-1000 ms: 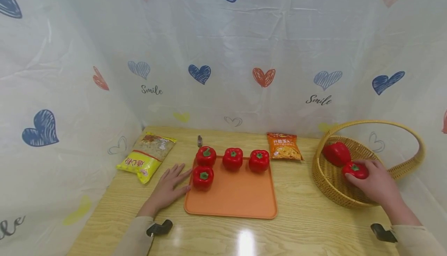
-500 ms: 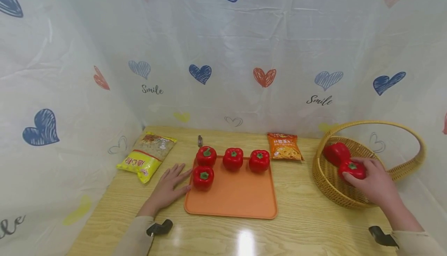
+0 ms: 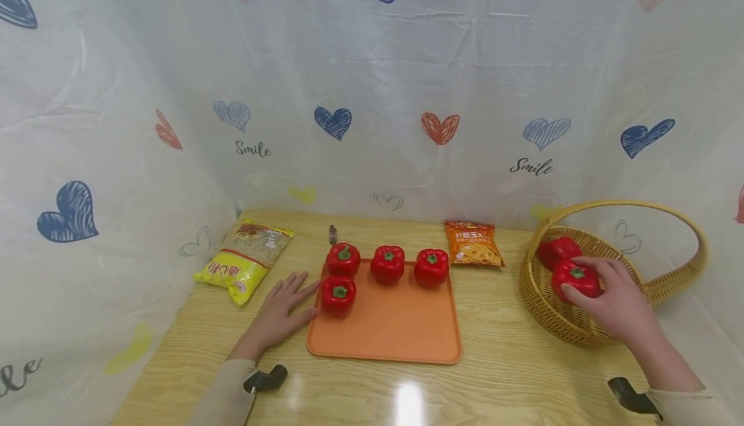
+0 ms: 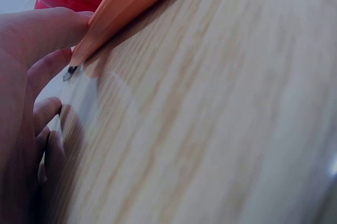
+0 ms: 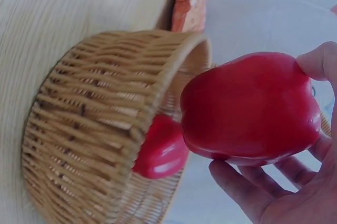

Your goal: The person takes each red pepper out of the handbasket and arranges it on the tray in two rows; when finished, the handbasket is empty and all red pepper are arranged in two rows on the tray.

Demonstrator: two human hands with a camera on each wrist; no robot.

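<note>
My right hand [image 3: 619, 300] grips a red bell pepper [image 5: 253, 109] by its stem end, thumb on one side and fingers on the other. In the right wrist view the pepper is up at the mouth of the wicker basket [image 5: 89, 113]. Another red bell pepper [image 5: 162, 147] lies inside the basket. My left hand [image 3: 279, 313] lies with fingers spread at the left edge of the orange tray [image 3: 395, 329], thumb touching its rim [image 4: 124, 10]. Several red bell peppers stand on the tray: two at its left side, one at back middle [image 3: 387, 264], one at back right [image 3: 431, 268].
A yellow and clear food bag [image 3: 247, 258] lies left of the tray. An orange snack packet [image 3: 473, 244] is behind it to the right, and a small dark object [image 3: 332, 234] sits behind the tray. The basket's tall handle [image 3: 694, 252] arches over its right side.
My right hand has lifted the bell pepper and moved it left within the basket's outline, so it now overlaps the other pepper there. My left hand has stayed at the tray.
</note>
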